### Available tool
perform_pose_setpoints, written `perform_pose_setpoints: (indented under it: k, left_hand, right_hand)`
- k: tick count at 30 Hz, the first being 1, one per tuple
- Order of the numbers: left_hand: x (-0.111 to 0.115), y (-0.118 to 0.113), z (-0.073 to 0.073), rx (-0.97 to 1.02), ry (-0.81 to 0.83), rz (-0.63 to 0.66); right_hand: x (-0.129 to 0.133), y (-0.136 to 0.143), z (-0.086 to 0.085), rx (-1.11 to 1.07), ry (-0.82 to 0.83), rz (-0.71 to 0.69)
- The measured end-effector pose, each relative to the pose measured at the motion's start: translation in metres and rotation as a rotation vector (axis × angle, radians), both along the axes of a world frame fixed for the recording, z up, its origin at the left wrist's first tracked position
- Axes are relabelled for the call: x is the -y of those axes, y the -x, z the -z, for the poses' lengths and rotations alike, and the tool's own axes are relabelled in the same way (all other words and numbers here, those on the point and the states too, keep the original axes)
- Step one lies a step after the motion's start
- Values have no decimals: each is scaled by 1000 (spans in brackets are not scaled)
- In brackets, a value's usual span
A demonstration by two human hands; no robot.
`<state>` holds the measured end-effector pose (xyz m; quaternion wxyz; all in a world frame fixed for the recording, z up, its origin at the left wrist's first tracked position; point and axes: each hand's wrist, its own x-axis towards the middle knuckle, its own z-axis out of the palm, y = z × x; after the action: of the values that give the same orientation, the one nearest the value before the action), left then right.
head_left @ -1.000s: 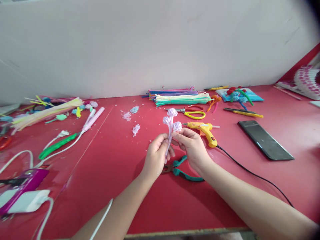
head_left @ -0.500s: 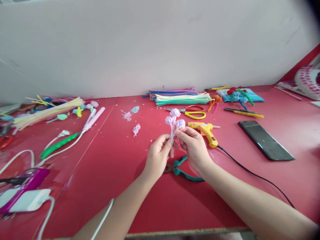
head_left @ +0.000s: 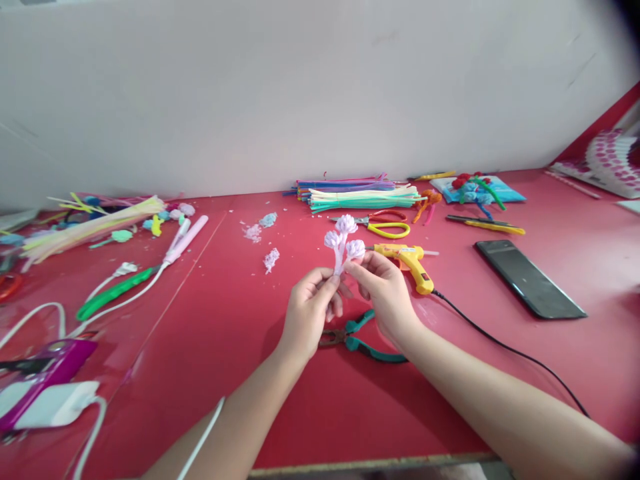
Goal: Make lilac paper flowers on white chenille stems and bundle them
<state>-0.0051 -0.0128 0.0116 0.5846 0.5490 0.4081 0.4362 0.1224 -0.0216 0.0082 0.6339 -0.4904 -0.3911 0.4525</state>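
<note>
A lilac fuzzy flower sprig (head_left: pixel 346 225) with three round heads stands upright above the middle of the red table. My left hand (head_left: pixel 311 307) pinches its stem low down between thumb and fingers. From the other side, my right hand (head_left: pixel 384 287) has its thumb and forefinger closed at the stem of the right-hand head. Beneath the hands lie teal-handled pliers (head_left: pixel 367 340), partly covered. Just right of my right hand rests a yellow glue gun (head_left: pixel 413 260).
Behind are bundled craft stems (head_left: pixel 360 197) and scissors (head_left: pixel 387 227). A phone (head_left: pixel 530 279) lies right, with the glue gun's cord nearby. Left are a pink styling iron (head_left: pixel 185 241), green-handled tool (head_left: pixel 116 293), purple power strip (head_left: pixel 70 363) and cables. Fluff scraps (head_left: pixel 271 260) lie mid-table.
Both hands and the sprig have shifted slightly left, the left hand a little more. More of the pliers' jaws now shows.
</note>
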Motion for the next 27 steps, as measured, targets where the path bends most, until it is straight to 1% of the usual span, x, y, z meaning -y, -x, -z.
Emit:
perform_pose_setpoints:
  k: [2, 4, 6, 7, 9, 11, 14, 19, 24, 27]
  left_hand:
    - [0, 0, 0, 12, 0, -20]
    - [0, 0, -1, 24, 11, -30]
    - [0, -1, -2, 35, 21, -29]
    - [0, -1, -3, 40, 24, -26]
    - [1, -1, -4, 51, 27, -15]
    - [1, -1, -4, 54, 28, 1]
    - [1, -2, -3, 55, 26, 29]
    - [3, -3, -3, 68, 26, 54]
    - [4, -4, -2, 75, 24, 69]
    - [3, -4, -1, 113, 51, 47]
  right_hand:
    - [0, -4, 0, 253, -133, 129]
    - [0, -11, -1, 587, -332, 239]
    - [0, -19, -3, 897, -533, 294]
    - [-1, -23, -4, 1023, -606, 305]
    - [-2, -28, -5, 1209, -682, 314]
    - [-3, -31, -6, 1325, -703, 315]
    - [-5, -31, -7, 1391, -734, 339]
    - [-3, -30, -8, 1387, -751, 414]
    - [-1, -29, -8, 1374, -729, 415]
    - [-1, -29, -8, 1321, -717, 394]
